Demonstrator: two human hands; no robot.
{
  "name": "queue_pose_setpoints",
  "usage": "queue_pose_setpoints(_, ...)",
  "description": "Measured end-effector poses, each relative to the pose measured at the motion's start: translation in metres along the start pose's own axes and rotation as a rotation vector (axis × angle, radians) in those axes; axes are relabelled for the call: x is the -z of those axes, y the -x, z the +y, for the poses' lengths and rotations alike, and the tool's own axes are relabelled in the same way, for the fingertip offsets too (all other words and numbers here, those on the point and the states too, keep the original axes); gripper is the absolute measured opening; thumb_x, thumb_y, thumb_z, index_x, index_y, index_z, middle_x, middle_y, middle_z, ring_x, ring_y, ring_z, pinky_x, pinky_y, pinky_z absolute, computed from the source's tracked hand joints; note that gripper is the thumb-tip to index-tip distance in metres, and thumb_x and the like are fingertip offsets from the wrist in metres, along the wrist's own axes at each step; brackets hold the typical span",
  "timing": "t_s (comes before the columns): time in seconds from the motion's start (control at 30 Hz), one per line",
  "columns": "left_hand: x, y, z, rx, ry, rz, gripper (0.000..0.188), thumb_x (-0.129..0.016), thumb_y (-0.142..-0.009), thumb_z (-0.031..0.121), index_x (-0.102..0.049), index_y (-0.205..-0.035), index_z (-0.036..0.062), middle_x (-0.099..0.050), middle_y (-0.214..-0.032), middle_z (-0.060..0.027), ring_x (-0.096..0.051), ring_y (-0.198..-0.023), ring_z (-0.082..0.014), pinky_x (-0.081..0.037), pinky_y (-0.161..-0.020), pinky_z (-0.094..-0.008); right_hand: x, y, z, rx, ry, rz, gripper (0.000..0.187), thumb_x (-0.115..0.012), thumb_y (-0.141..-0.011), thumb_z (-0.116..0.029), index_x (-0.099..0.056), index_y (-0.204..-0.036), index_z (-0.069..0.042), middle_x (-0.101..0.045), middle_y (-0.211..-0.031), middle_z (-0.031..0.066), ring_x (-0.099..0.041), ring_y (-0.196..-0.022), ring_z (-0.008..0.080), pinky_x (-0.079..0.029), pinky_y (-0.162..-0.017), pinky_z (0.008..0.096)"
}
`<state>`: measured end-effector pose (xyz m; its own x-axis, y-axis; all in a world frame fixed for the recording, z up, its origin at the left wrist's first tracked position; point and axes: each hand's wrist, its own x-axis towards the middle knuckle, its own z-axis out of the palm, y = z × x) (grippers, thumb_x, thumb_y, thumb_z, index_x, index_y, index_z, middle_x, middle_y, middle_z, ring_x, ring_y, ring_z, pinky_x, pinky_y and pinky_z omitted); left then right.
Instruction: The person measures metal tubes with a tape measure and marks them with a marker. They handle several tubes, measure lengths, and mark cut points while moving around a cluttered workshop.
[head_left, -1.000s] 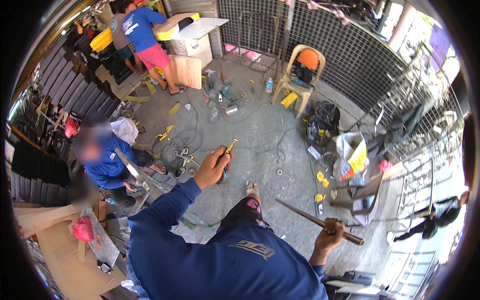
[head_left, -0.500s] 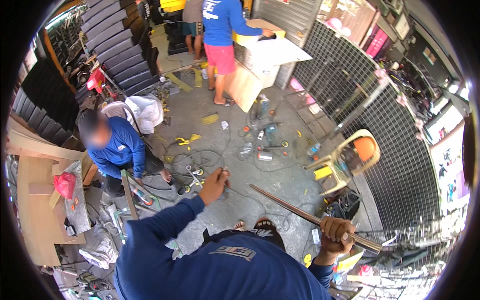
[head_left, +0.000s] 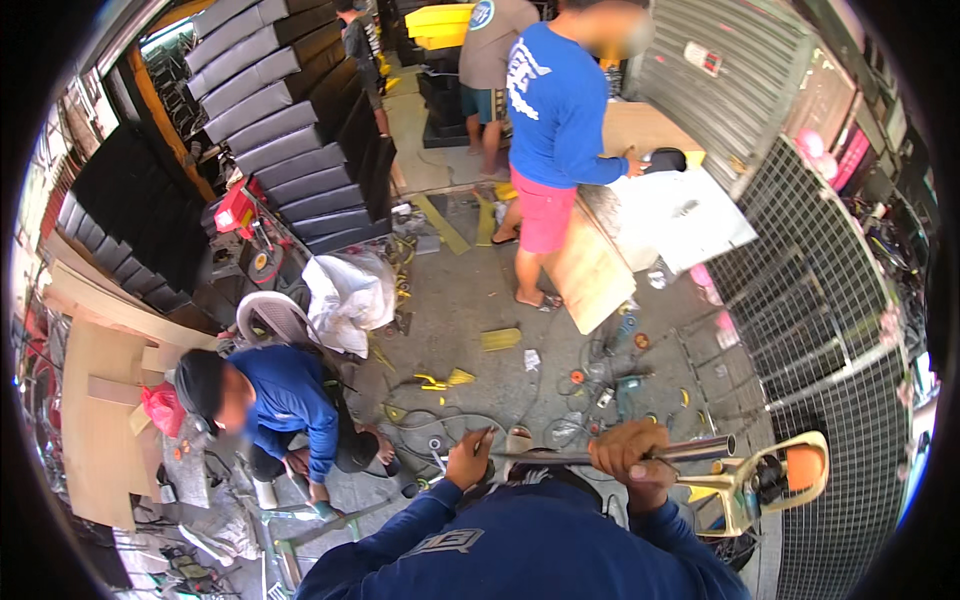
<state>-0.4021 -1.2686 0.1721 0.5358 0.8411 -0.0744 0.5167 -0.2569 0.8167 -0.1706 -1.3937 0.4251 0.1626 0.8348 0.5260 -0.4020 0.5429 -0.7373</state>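
Note:
My right hand [head_left: 632,458] is wrapped round a shiny metal tube [head_left: 700,449], whose hollow end sticks out to the right. The tube runs nearly level across the front of my body. At its left end is my left hand [head_left: 468,460], closed, with fingers bent together. Something small and dark shows at those fingers, too small to name. Whether the left hand also touches the tube I cannot tell.
A seated co-worker [head_left: 290,410] bends over metal pieces at left. Another person in blue [head_left: 560,110] stands by a white board [head_left: 690,215]. Cables and power tools [head_left: 628,395] lie on the floor. A cream plastic chair [head_left: 735,500] stands at right, near a wire grid [head_left: 850,470].
The tube has swung from a slant to nearly level, its left end coming to my left hand. Both hands now sit closer together. The view has shifted, showing more of the far room.

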Motion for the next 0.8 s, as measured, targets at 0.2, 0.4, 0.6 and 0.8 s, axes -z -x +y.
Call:
queue_pose_setpoints(0.2, 0.102, -0.203, 0.042, -0.053, 0.189, 0.329, 0.024, -0.054, -0.109, 0.023, -0.069, -0.112, 0.0041, -0.073, -0.091, -0.0202, -0.072, -0.086, -0.0397, -0.054, -0.074, -0.0403, 0.061, -0.256, 0.045, 0.029, -0.195, -0.317, 0.039, -0.075, -0.085, -0.022, -0.049, -0.061, -0.004, -0.047, -0.056, 0.0072, -0.048, -0.049, 0.0211, -0.040, -0.052, 0.0373)
queue_pose_setpoints(0.4, 0.163, -0.415, 0.029, -0.013, 0.270, 0.489, 0.023, -0.054, -0.109, 0.023, -0.067, -0.106, 0.0038, -0.073, -0.090, -0.0193, -0.073, -0.084, -0.0396, -0.054, -0.073, -0.0410, 0.117, -0.430, 0.200, -0.037, 0.462, -0.342, 0.027, -0.074, -0.092, -0.027, -0.060, -0.093, -0.004, -0.055, -0.085, 0.0091, -0.059, -0.086, 0.0268, -0.050, -0.076, 0.0430)
queue_pose_setpoints(0.6, 0.240, -0.688, 0.003, -0.191, 0.304, 0.174, 0.024, -0.053, -0.110, 0.028, -0.065, -0.111, 0.0074, -0.074, -0.092, -0.0167, -0.074, -0.085, -0.0399, -0.056, -0.072, -0.0437, 0.197, -0.609, 0.369, -0.291, 1.315, -0.347, 0.029, -0.077, -0.093, -0.039, -0.070, -0.098, -0.011, -0.059, -0.078, 0.0124, -0.065, -0.072, 0.0330, -0.053, -0.066, 0.0427)
queue_pose_setpoints(0.8, 0.301, -0.896, 0.037, -0.270, 0.242, -0.054, 0.035, -0.045, -0.112, 0.038, -0.065, -0.113, 0.0095, -0.075, -0.090, -0.0162, -0.073, -0.086, -0.0416, -0.055, -0.075, -0.0487, 0.272, -0.771, 0.397, -0.265, 1.235, -0.176, 0.029, -0.080, -0.089, -0.034, -0.072, -0.102, -0.009, -0.071, -0.096, 0.0107, -0.069, -0.083, 0.0308, -0.055, -0.072, 0.0403)
